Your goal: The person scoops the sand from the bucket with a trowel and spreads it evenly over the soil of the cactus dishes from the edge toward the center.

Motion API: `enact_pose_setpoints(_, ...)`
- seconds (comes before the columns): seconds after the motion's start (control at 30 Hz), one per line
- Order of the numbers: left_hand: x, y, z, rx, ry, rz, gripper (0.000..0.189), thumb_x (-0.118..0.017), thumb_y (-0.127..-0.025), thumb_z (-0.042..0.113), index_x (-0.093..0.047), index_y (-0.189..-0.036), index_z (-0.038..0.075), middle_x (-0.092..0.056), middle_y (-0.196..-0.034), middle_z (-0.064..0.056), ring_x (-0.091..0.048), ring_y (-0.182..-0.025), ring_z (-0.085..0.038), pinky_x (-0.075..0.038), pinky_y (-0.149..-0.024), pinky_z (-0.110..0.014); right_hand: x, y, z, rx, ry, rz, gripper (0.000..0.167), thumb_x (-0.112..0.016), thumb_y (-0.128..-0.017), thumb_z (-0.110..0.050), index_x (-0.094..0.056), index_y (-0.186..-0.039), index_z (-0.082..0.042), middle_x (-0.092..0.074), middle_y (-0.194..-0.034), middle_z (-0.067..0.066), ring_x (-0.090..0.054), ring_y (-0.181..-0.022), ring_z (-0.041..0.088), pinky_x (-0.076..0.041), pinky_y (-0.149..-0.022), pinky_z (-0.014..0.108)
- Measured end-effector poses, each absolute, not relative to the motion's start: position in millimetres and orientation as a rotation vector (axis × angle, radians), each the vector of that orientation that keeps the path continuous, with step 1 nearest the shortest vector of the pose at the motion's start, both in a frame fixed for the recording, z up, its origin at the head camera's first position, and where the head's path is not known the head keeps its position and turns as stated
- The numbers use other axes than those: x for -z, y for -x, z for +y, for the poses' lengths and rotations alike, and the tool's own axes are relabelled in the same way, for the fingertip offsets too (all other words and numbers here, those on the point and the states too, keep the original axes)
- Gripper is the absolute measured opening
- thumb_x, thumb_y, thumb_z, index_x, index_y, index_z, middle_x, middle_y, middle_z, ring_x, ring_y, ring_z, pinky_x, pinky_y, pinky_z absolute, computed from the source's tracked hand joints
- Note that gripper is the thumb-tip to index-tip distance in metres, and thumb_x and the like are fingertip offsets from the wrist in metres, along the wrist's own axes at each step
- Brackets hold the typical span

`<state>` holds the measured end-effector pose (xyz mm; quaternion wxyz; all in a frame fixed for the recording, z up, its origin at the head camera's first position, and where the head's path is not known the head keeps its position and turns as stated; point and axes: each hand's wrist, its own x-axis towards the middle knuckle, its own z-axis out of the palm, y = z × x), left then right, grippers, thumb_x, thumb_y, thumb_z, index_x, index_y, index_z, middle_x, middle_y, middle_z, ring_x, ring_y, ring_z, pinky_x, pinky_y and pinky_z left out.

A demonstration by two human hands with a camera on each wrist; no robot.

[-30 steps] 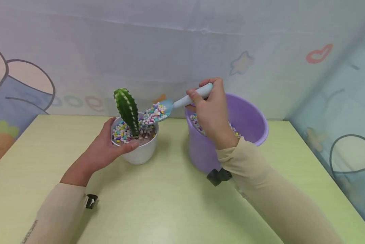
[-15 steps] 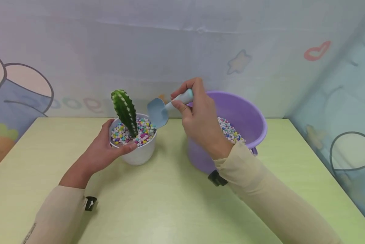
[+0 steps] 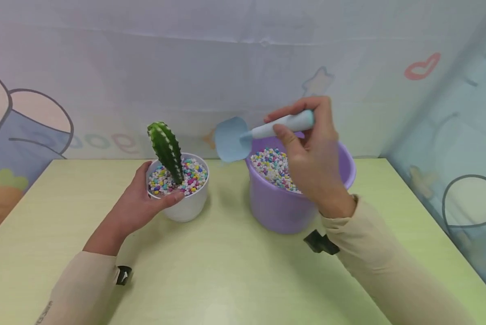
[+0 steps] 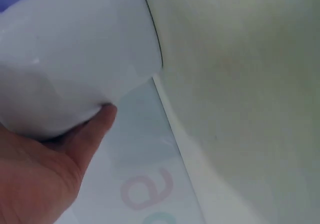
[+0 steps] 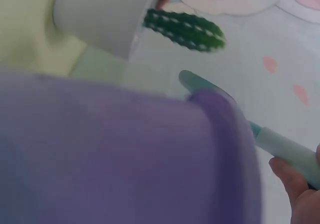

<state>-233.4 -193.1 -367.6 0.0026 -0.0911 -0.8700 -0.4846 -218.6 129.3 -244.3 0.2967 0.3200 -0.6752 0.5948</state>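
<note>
On the left of the head view, my left hand (image 3: 139,205) grips a white flower pot (image 3: 186,208) by its side, thumb over the front rim. In the pot a green cactus (image 3: 166,151) leans slightly left, ringed by colourful pebbles (image 3: 194,176). My right hand (image 3: 313,158) holds a light blue toy shovel (image 3: 233,140) by its pale handle, above the purple bucket (image 3: 281,212). Its blade points left and bears no pebbles. More small pebbles lie in the bucket. In the left wrist view the fingers (image 4: 95,131) press against the white pot (image 4: 85,54).
Both containers stand on a pale green-yellow table (image 3: 210,266), with a gap between them. Behind the table hangs a pale printed backdrop (image 3: 186,76), and another printed sheet (image 3: 462,149) borders the right side. Black wrist straps (image 3: 321,243) show below the sleeves.
The shovel has gone from loaded with pebbles over the pot to bare, and moved right over the bucket with my right hand. Pebbles now cover the pot's front soil. My left hand stays on the pot.
</note>
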Motion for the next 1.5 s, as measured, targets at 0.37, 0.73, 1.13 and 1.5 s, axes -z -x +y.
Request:
enact_pose_setpoints(0.37, 367.4, 226.5, -178.9, 1.413, 0.144, -2.669, 0.106, -0.073, -0.081, 0.058, -0.014, -0.152, 0.005, -0.036, -0.141, -0.017, -0.04, -0.128, -0.036, -0.033, -0.101, -0.057, 241.5, 206.5, 224.1, -1.305, -0.528, -1.977, 0.024, -0.06, -0.091, 0.011, -0.047, -0.108, 0.001, -0.068, -0.1, 0.014, -0.07, -0.085, 0.018, -0.051, -0.07, 0.021)
enact_pose_setpoints(0.73, 361.0, 208.7, -178.2, 1.248, -0.076, -2.725, 0.119, -0.064, -0.081, 0.07, 0.001, -0.155, 0.005, -0.026, -0.15, -0.022, -0.04, -0.127, -0.045, -0.035, -0.094, -0.065, 267.7, 224.8, 231.8, -0.672, -0.525, -2.436, 0.024, -0.062, -0.096, -0.007, -0.047, -0.115, -0.006, -0.064, -0.089, 0.006, -0.049, -0.052, 0.017, -0.04, -0.052, 0.027)
enact_pose_setpoints(1.13, 357.2, 204.6, -166.3, 1.122, -0.185, -2.717, 0.113, -0.06, -0.076, 0.078, -0.017, -0.149, 0.004, -0.039, -0.137, -0.017, -0.052, -0.112, -0.042, -0.041, -0.082, -0.062, 263.7, 225.0, 222.5, -1.105, -0.096, -2.454, 0.037, -0.054, -0.101, -0.029, -0.039, -0.121, -0.001, -0.065, -0.101, 0.017, -0.071, -0.072, 0.019, -0.053, -0.062, 0.02)
enact_pose_setpoints(1.5, 342.6, 207.8, -183.5, 0.978, -0.076, -2.894, 0.131, -0.063, -0.078, 0.074, 0.004, -0.149, -0.013, -0.023, -0.143, -0.041, -0.031, -0.128, -0.055, -0.035, -0.09, -0.071, 266.9, 228.5, 222.7, -0.985, -0.175, -2.537, 0.033, -0.056, -0.1, -0.027, -0.04, -0.12, -0.005, -0.067, -0.086, 0.013, -0.068, -0.071, 0.025, -0.048, -0.055, 0.031)
